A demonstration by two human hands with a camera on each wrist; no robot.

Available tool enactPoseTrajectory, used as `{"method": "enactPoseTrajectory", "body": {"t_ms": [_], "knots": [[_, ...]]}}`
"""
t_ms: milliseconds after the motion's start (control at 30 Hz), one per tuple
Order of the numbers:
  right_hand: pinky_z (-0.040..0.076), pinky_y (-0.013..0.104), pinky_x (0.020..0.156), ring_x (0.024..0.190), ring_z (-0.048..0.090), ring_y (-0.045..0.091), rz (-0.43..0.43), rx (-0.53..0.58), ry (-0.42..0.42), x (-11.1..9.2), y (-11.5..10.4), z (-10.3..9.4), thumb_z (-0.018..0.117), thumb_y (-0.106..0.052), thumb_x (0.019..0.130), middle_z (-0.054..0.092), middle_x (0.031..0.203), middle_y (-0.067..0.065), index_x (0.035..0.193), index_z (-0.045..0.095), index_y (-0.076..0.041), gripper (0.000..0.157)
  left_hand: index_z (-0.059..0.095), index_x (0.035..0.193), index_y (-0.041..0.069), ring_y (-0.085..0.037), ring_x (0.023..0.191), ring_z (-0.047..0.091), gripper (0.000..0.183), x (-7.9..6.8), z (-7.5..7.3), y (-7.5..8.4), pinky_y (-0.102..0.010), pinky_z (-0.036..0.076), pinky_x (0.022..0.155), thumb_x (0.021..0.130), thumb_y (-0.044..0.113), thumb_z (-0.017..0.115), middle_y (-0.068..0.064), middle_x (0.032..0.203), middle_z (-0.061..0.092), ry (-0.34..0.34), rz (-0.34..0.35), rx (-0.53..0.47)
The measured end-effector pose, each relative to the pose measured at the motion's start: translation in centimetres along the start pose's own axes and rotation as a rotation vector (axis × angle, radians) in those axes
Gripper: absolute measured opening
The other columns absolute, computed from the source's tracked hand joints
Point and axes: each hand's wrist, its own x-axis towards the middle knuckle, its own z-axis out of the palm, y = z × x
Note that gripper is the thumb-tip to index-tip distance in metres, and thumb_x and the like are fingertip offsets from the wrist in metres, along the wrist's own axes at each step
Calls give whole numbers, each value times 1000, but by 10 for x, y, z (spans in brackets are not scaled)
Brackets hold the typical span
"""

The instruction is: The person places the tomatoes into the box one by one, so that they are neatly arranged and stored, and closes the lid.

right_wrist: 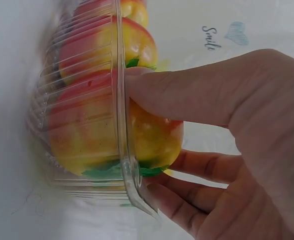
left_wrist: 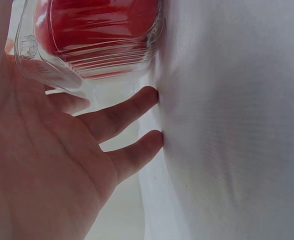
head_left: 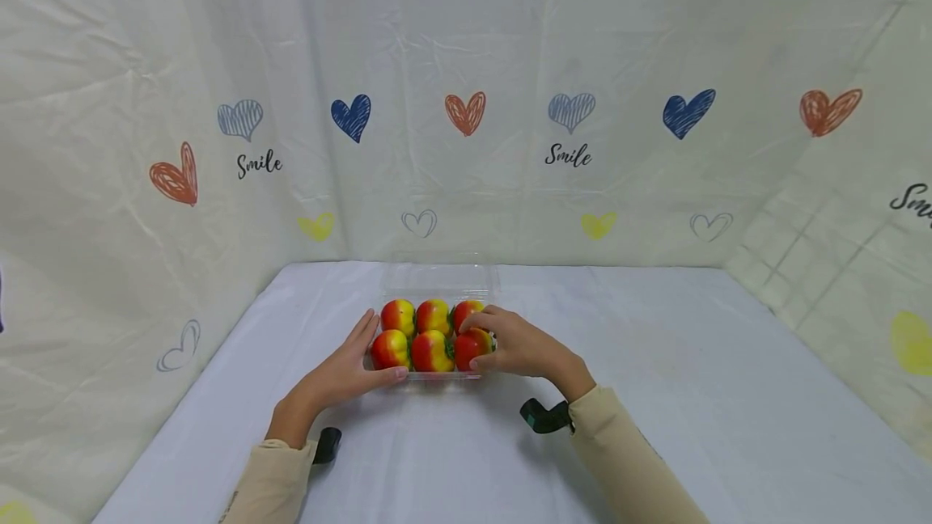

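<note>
Several round red-and-yellow fruits (head_left: 433,352) with green leafy caps sit in two rows inside a clear plastic box (head_left: 437,376); their exact kind is not plain. My right hand (head_left: 526,344) curls over the front-right fruit (right_wrist: 154,132), thumb at the near rim and fingers on the far side. That fruit sits in the box, its top above the rim. My left hand (head_left: 345,370) lies spread along the box's left side, thumb by the front edge. In the left wrist view, two fingertips (left_wrist: 149,95) of that hand touch the tablecloth beside the box.
The box's clear lid (head_left: 439,277) stands raised at the back. A white cloth (head_left: 655,362) covers the table, and a heart-printed curtain (head_left: 495,176) hangs behind it. Dark wrist devices (head_left: 546,417) sit at both cuffs.
</note>
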Motion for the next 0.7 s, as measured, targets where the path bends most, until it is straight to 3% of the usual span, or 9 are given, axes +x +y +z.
{"method": "enactPoseTrajectory", "body": {"t_ms": [300,533,700], "knots": [[62,42,94,118,60,28,-9,-12,0,-1,2,-2,82,-15,93,63,130,9,128,72,-13,37,6,172,6,-43,163,6,128,0,0,0,-70,22,122,86,69,77,-16,179,-1,1,-3,1],[59,49,99,117,60,29,-42,-15,12,-2,5,-4,74,-16,99,66,125,9,125,76,-9,27,7,172,6,-43,163,5,126,0,1,1,-70,21,123,87,66,78,-16,179,-1,-2,-5,-3],[60,47,98,118,60,28,-43,-15,17,-2,6,-4,73,-19,100,66,126,9,126,76,-10,28,7,172,6,-43,163,5,126,0,1,1,-70,21,123,88,66,78,-15,179,-1,0,-1,-3]]}}
